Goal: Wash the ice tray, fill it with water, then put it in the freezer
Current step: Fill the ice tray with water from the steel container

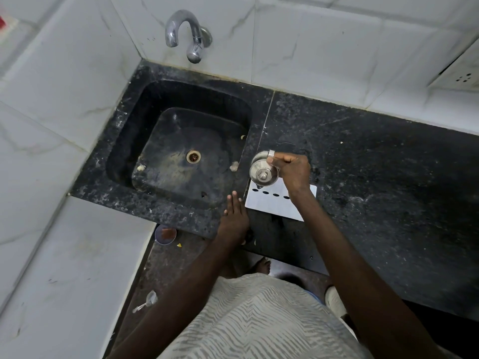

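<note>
Steel knobbed disc (263,173) gripped by right hand (294,169)
Hovered at 3 o'clock of sink (181,141), likely clearing the white slab (272,208), possibly the ice tray; left hand (234,216) lay flat, released, bracing on counter (375,164)

The one view comes from the person's head and looks steeply down and a little forward over a black counter (375,156). The sink (124,141) lies left of centre, and the tap (186,35) on the tiled wall is near the top edge. The shirt (259,320) and a foot (261,265) sit right under the lens. Both arms enter from below. The left hand (234,216) and the right hand (293,169), which grips a steel part (263,173), are mid-frame at arm's reach. The wide lens bows the tile lines outward.
</note>
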`<state>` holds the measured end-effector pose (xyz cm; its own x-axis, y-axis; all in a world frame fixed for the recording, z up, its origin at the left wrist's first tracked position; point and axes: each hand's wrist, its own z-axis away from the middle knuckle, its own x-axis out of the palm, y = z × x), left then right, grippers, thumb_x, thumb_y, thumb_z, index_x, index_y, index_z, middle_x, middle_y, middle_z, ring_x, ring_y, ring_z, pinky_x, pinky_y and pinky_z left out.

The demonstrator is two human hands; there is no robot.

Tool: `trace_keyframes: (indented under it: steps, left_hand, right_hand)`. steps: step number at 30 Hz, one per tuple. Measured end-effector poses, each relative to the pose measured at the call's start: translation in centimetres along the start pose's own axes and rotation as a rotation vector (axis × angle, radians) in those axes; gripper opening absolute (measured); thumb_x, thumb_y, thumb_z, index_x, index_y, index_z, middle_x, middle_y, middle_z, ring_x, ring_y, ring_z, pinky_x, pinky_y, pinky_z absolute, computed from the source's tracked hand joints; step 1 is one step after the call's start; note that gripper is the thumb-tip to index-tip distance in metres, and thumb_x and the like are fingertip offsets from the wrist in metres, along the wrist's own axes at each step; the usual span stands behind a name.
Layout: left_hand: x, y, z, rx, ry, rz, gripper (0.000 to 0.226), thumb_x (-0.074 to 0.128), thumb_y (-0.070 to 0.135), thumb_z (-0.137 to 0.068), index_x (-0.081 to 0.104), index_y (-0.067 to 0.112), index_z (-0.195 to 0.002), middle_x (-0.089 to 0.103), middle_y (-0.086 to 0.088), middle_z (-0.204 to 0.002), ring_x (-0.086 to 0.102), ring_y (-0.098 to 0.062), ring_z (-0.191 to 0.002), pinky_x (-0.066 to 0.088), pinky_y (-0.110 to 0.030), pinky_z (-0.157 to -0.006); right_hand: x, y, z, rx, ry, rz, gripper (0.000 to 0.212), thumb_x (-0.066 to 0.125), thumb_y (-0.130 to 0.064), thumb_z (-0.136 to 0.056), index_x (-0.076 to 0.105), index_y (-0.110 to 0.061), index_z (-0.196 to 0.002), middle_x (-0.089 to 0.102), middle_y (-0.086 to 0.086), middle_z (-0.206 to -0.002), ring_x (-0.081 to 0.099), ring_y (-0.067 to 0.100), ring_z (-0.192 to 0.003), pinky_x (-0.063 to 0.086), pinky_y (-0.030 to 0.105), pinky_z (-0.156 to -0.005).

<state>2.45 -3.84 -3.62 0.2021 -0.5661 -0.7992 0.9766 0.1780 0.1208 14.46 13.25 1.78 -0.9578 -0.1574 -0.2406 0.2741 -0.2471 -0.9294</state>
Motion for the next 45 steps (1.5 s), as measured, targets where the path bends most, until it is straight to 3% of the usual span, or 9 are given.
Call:
trace_keyframes:
  steps: [8,11,18,24,31,35,39,43,45]
  left_hand:
    - [0.1,0.0,-0.1,0.008,-0.015,-0.018,0.123,0.084,0.019,-0.081,-0.008,-0.013,-0.155,-0.022,-0.036,-0.161,-0.013,-0.050,-0.152,0.030,-0.058,-0.119]
    - [0.1,0.1,-0.2,-0.004,-0.013,-0.003,0.119,0.082,0.017,-0.083,-0.008,-0.013,-0.155,-0.023,-0.035,-0.160,-0.014,-0.050,-0.152,0.030,-0.059,-0.120]
    - [0.2,0.3,-0.5,-0.023,-0.014,-0.001,0.116,0.080,0.017,-0.085,-0.008,-0.012,-0.156,-0.023,-0.034,-0.161,-0.015,-0.049,-0.153,0.030,-0.058,-0.121]
    - [0.1,0.4,-0.5,-0.023,-0.021,-0.021,0.124,0.084,0.021,-0.081,-0.010,-0.012,-0.155,-0.024,-0.034,-0.161,-0.016,-0.049,-0.152,0.029,-0.056,-0.119]
    - [-0.1,0.4,-0.4,-0.017,-0.026,-0.024,0.129,0.086,0.020,-0.078,-0.011,-0.011,-0.155,-0.026,-0.033,-0.160,-0.017,-0.048,-0.152,0.030,-0.054,-0.119]
    - [0.1,0.4,-0.6,-0.026,-0.001,-0.027,0.115,0.078,0.015,-0.086,-0.010,-0.012,-0.155,-0.026,-0.033,-0.160,-0.016,-0.048,-0.152,0.032,-0.055,-0.119]
    - [0.4,0.2,-0.8,-0.010,0.015,-0.027,0.111,0.076,0.013,-0.088,-0.009,-0.012,-0.155,-0.026,-0.034,-0.160,-0.015,-0.049,-0.152,0.035,-0.056,-0.118]
    - [0.7,-0.1,-0.8,0.004,0.001,-0.019,0.125,0.085,0.019,-0.079,-0.009,-0.011,-0.156,-0.026,-0.032,-0.161,-0.016,-0.048,-0.153,0.036,-0.055,-0.116]
    - [0.7,-0.3,-0.7,0.015,0.011,-0.007,0.127,0.086,0.020,-0.078,-0.009,-0.010,-0.156,-0.027,-0.031,-0.161,-0.016,-0.047,-0.153,0.037,-0.054,-0.115]
  right_hand:
    - [-2.8,-1.5,-4.8,0.090,0.069,-0.022,0.001,0.080,-0.007,-0.086,0.080,-0.006,-0.086,0.077,0.007,-0.079,0.065,0.009,-0.064,0.056,0.025,-0.062]
    - [-3.9,-1.4,-7.6,0.105,0.038,0.001,0.010,0.079,-0.006,-0.087,0.078,-0.008,-0.078,0.073,-0.002,-0.066,0.061,0.005,-0.057,0.053,0.021,-0.060]
    - [-5.8,-0.4,-13.2,0.131,-0.033,0.068,0.027,0.083,-0.005,-0.081,0.072,-0.014,-0.058,0.070,-0.003,-0.059,0.062,0.015,-0.066,0.054,0.031,-0.072]
    - [-6.4,-0.5,-14.6,0.151,-0.050,0.055,0.011,0.080,-0.004,-0.085,0.075,-0.002,-0.076,0.067,-0.010,-0.051,0.058,-0.004,-0.046,0.045,0.014,-0.048]
    - [-6.4,0.4,-16.5,0.189,-0.045,0.047,0.012,0.077,-0.004,-0.088,0.075,-0.002,-0.076,0.069,-0.008,-0.053,0.059,-0.001,-0.046,0.045,0.016,-0.046]
    - [-6.6,1.5,-18.4,0.190,-0.012,0.120,0.014,0.087,-0.017,-0.078,0.079,-0.013,-0.066,0.076,0.007,-0.072,0.065,0.014,-0.063,0.049,0.030,-0.061]
    - [-6.5,1.3,-17.2,0.164,-0.005,0.065,0.007,0.083,-0.010,-0.081,0.079,-0.011,-0.075,0.078,0.018,-0.091,0.069,0.019,-0.078,0.059,0.039,-0.077]
    - [-6.8,2.7,-14.3,0.119,0.127,0.082,0.005,0.079,-0.023,-0.082,0.082,-0.022,-0.086,0.079,-0.002,-0.086,0.073,0.016,-0.083,0.061,0.046,-0.090]
    - [-6.9,3.6,-10.8,0.110,0.241,0.115,0.018,0.075,-0.030,-0.085,0.082,-0.021,-0.100,0.077,-0.007,-0.093,0.072,0.016,-0.089,0.058,0.035,-0.089]
